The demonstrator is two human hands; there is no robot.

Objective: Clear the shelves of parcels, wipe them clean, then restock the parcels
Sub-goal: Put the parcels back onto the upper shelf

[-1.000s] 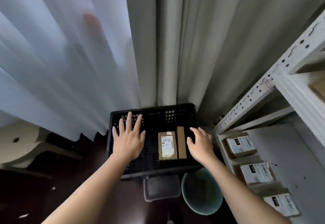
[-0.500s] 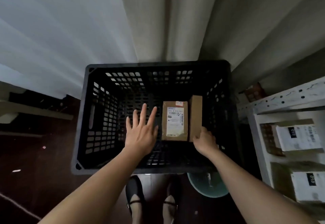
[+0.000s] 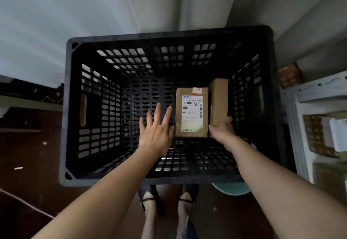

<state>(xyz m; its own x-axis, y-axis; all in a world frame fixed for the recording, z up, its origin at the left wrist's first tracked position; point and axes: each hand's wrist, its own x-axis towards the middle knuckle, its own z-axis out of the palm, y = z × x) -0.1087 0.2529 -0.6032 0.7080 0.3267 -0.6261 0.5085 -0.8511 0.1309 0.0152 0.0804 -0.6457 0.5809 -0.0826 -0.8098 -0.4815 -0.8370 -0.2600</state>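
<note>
Right hand [image 3: 222, 130] grips plain parcel [image 3: 219, 101], fingertips hidden; left hand [image 3: 156, 130] spread beside labelled parcel [image 3: 191, 113] in crate [image 3: 75, 107].

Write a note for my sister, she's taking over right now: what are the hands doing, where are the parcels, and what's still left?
Left hand: open, fingers spread, inside the black crate beside the labelled parcel; contact unclear.
Right hand: gripping the near end of the plain parcel, which stands on edge against the labelled one.
Both parcels are in the crate. More parcels sit on the white shelf at right.
Whether wiping is done cannot be told. Left: move these two parcels from the crate to the shelf.
</note>
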